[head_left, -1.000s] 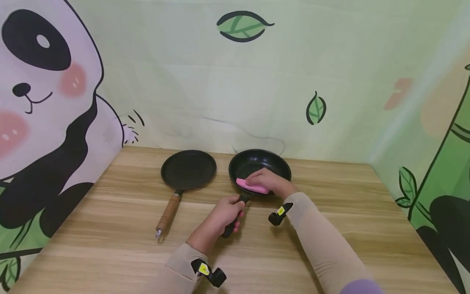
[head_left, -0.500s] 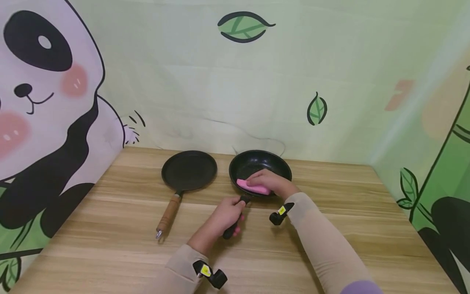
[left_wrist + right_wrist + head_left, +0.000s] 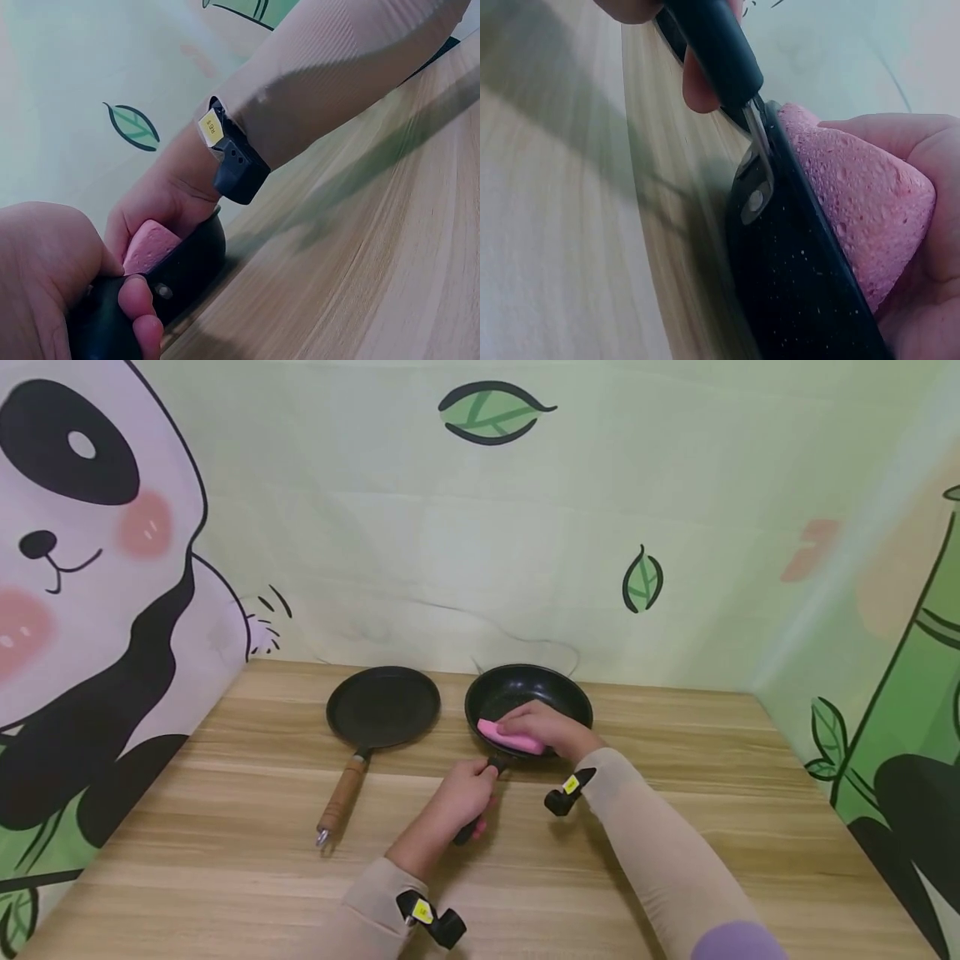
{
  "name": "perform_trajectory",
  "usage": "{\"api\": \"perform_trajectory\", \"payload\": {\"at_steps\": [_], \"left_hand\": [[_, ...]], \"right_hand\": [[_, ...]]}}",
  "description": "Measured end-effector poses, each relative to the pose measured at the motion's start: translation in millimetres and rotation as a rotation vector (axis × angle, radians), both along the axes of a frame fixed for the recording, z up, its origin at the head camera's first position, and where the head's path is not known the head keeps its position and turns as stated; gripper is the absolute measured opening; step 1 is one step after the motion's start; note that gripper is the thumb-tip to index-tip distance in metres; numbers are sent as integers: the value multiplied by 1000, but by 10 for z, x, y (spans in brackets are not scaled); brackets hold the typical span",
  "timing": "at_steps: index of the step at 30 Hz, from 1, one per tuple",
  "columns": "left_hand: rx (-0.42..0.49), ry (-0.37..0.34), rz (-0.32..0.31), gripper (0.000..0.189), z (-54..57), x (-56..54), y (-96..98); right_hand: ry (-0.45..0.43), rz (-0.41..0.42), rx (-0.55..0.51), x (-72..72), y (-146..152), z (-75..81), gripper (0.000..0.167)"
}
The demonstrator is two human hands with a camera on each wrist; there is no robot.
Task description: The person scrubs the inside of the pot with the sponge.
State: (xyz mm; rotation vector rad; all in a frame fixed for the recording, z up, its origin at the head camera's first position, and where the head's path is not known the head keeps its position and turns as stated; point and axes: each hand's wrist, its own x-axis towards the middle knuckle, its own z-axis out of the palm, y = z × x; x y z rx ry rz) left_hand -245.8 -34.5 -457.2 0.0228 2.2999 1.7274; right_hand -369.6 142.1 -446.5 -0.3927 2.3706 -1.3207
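Observation:
A black frying pan (image 3: 570,693) sits toward the back of the table, its handle pointing at me. My left hand (image 3: 463,795) grips that black handle (image 3: 718,52), fingers wrapped round it. Inside the pan, my right hand (image 3: 547,727) holds a pink sponge (image 3: 510,739) against the near inner wall. Up close in the right wrist view, the porous pink sponge (image 3: 862,202) stands above the rim, with the palm and thumb behind it. The left wrist view has the sponge (image 3: 152,247) between the right hand and the pan's side (image 3: 199,262).
Left of the frying pan lies a flat black griddle pan (image 3: 384,706) with a wooden handle (image 3: 342,795). Behind the wooden table (image 3: 675,827) rises a pale green backdrop (image 3: 360,527) printed with leaves and a panda.
Both hands keep their hold on the handle and the sponge, in nearly the same places. The head view has shifted very slightly.

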Motion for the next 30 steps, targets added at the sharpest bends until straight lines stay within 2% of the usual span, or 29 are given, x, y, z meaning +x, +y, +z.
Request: {"api": "perform_trajectory", "payload": {"at_steps": [6,15,30], "left_hand": [[-13,4,-8,29,-2,-4,-24],[-49,20,-16,29,19,-5,-38],[-61,48,-36,28,24,-10,-41]], "right_hand": [[-4,-44,-29,-18,-85,-32,35],[38,-80,-31,-70,-211,-71,39],[43,-257,-43,-119,-468,12,39]]}}
